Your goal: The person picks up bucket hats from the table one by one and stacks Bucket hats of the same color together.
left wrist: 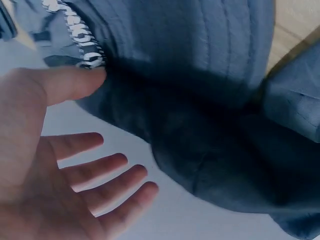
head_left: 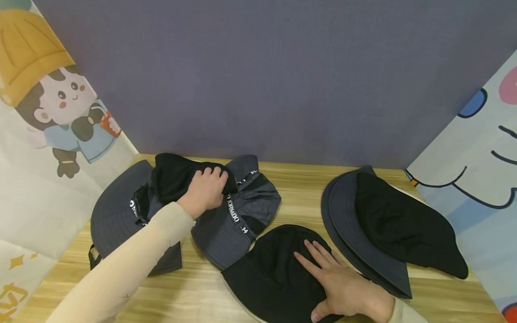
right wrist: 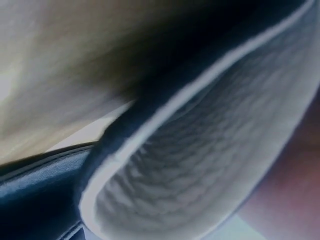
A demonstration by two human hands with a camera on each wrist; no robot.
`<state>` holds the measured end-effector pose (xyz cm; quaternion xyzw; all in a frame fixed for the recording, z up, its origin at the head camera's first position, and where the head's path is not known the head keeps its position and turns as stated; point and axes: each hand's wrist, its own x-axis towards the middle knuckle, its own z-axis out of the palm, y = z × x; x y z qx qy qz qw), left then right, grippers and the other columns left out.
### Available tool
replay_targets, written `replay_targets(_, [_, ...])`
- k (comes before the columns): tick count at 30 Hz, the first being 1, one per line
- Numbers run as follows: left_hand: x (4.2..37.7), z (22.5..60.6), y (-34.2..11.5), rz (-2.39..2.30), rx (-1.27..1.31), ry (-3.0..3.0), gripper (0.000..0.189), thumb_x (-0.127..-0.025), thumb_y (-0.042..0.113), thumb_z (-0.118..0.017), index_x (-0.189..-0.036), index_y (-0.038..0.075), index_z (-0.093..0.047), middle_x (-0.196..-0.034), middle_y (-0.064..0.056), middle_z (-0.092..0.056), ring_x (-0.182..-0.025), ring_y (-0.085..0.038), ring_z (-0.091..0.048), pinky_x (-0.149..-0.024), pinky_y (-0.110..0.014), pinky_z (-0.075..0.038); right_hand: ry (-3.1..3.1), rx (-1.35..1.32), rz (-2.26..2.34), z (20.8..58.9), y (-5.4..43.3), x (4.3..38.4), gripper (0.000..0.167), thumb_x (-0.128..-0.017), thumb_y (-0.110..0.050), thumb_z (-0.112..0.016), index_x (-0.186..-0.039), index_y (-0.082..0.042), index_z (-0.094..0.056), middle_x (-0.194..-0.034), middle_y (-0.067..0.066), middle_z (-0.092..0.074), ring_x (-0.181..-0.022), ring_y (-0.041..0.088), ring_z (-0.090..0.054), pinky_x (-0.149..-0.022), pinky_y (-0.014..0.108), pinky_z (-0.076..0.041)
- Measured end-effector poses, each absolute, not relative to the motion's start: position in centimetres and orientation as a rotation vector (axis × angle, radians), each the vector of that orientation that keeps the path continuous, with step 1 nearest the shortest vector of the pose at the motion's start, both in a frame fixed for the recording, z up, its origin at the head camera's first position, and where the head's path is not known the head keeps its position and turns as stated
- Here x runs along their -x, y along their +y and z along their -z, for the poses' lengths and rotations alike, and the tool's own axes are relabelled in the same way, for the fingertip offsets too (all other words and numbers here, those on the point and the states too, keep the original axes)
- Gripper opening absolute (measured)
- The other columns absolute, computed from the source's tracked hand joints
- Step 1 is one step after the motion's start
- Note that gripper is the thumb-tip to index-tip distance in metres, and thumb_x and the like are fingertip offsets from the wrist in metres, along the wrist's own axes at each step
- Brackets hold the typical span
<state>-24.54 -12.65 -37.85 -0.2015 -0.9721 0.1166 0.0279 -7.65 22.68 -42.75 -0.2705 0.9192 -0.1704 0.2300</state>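
Observation:
In the head view my left hand point(head_left: 206, 189) rests on a black hat point(head_left: 173, 175) lying across two dark grey bucket hats. White lettering runs along the band of one grey hat point(head_left: 222, 237); the other grey hat point(head_left: 115, 213) is further left. The left wrist view shows my left hand point(left wrist: 65, 150) with its fingers extended and apart, the thumb near the lettered band. My right hand point(head_left: 341, 285) lies spread with straight fingers on a black hat point(head_left: 274, 264) at the front. Close up in the right wrist view is a pale quilted lining point(right wrist: 200, 165) with a dark outside.
To the right, a black hat point(head_left: 404, 220) lies on stacked dark grey hats point(head_left: 343, 211). The wooden table point(head_left: 299, 188) meets a grey-blue panel point(head_left: 258, 80) at the back. Cartoon-printed sheets point(head_left: 40, 202) stand at both sides.

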Motion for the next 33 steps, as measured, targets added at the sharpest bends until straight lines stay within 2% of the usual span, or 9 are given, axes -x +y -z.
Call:
replay_targets(6, [25.7, 39.2, -12.6, -0.421, 0.545, -3.128, 0.069, -0.094, 0.029, -0.067, -0.149, -0.004, -0.042, -0.143, -0.025, -0.051, -0.128, -0.044, -0.051, -0.101, -0.057, -0.045, 2.519, 0.736, 0.478, 42.7, 22.6, 7.6, 0.126, -0.063, -0.070, -0.079, -0.164, -0.030, -0.016, -0.170, 0.012, 0.002, -0.154, 0.042, -0.001, -0.115, 0.069, -0.015])
replay_targets(10, [26.0, 40.2, -12.1, -0.498, 0.555, -3.121, 0.068, -0.095, 0.030, -0.064, -0.146, -0.009, -0.043, -0.136, -0.029, -0.054, -0.120, -0.045, -0.057, -0.095, -0.055, -0.051, 2.515, 0.737, 0.489, 42.7, 22.7, 7.5, 0.126, -0.063, -0.070, -0.079, -0.164, -0.030, -0.016, -0.170, 0.013, 0.002, -0.154, 0.042, -0.001, -0.115, 0.069, -0.015])
replay_targets(15, [26.1, 40.9, -11.5, -0.535, 0.602, -3.070, 0.046, -0.097, 0.023, -0.064, -0.127, -0.009, -0.056, -0.114, -0.027, -0.064, -0.098, -0.038, -0.067, -0.074, -0.049, -0.058, 2.521, 0.746, 0.495, 42.7, 22.7, 7.5, 0.125, -0.063, -0.070, -0.079, -0.164, -0.029, -0.017, -0.170, 0.013, 0.001, -0.154, 0.043, -0.002, -0.115, 0.069, -0.016])
replay_targets(17, [26.0, 41.1, -11.4, -0.521, 0.609, -3.038, 0.035, -0.098, 0.019, -0.064, -0.120, -0.008, -0.059, -0.106, -0.025, -0.066, -0.093, -0.035, -0.068, -0.071, -0.047, -0.059, 2.524, 0.744, 0.490, 42.7, 22.8, 7.6, 0.126, -0.063, -0.071, -0.078, -0.164, -0.029, -0.017, -0.170, 0.012, 0.001, -0.154, 0.043, -0.002, -0.115, 0.068, -0.016])
replay_targets(22, [25.8, 41.1, -11.5, -0.451, 0.598, -2.962, 0.016, -0.097, 0.009, -0.064, -0.106, -0.005, -0.062, -0.093, -0.022, -0.066, -0.086, -0.034, -0.069, -0.071, -0.043, -0.059, 2.528, 0.730, 0.469, 42.8, 22.7, 7.6, 0.126, -0.063, -0.071, -0.078, -0.164, -0.031, -0.016, -0.170, 0.011, 0.002, -0.154, 0.042, -0.003, -0.115, 0.068, -0.016])
replay_targets(27, [26.0, 41.2, -11.6, -0.319, 0.604, -2.884, 0.010, -0.091, 0.002, -0.070, -0.096, -0.004, -0.064, -0.084, -0.019, -0.067, -0.078, -0.032, -0.070, -0.065, -0.044, -0.059, 2.534, 0.732, 0.462, 42.8, 22.7, 7.5, 0.126, -0.062, -0.072, -0.078, -0.164, -0.030, -0.016, -0.170, 0.011, 0.002, -0.154, 0.043, -0.004, -0.115, 0.068, -0.017])
replay_targets(33, [26.4, 39.5, -12.2, -0.207, 0.557, -2.869, 0.012, -0.094, 0.002, -0.067, -0.104, -0.004, -0.064, -0.092, -0.021, -0.071, -0.083, -0.035, -0.072, -0.069, -0.049, -0.058, 2.539, 0.747, 0.477, 42.8, 22.8, 7.5, 0.126, -0.063, -0.072, -0.078, -0.164, -0.029, -0.017, -0.170, 0.013, 0.000, -0.153, 0.043, -0.004, -0.114, 0.069, -0.017])
